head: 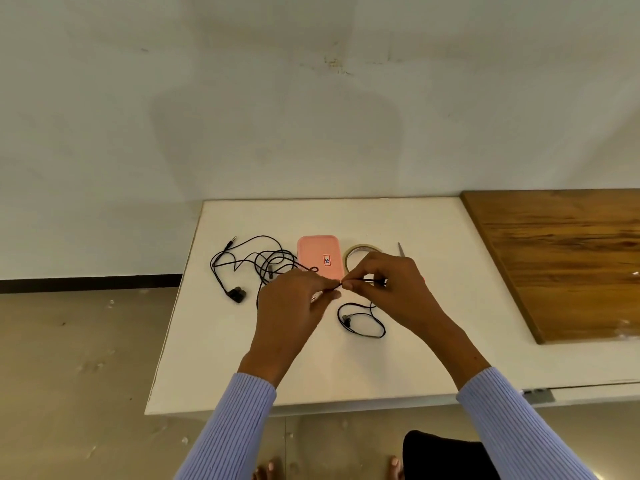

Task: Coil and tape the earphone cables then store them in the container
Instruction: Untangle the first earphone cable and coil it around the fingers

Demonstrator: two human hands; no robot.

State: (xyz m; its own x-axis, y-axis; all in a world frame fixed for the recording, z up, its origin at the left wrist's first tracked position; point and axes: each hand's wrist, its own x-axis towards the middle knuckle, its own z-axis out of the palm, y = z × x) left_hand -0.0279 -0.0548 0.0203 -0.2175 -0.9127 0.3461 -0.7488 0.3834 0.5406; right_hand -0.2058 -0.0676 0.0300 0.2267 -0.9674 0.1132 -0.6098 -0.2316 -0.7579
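Above the white table (346,368), my left hand (294,299) and my right hand (384,282) both pinch a thin black earphone cable (363,327), fingertips almost touching. Its free end hangs down and lies in a loop with an earbud in front of my right hand. A second black earphone (249,265) lies tangled at the left, its jack plug pointing to the far side and its earbuds toward me. The pink closed container (317,259) sits just behind my hands. A roll of clear tape (356,254) stands to its right, partly hidden by my right hand.
A thin pointed metal tool (401,250) lies right of the tape, its near end hidden by my right hand. A wooden board (561,258) covers the table's right side. The table's left edge drops to the floor (69,358), and a wall rises behind.
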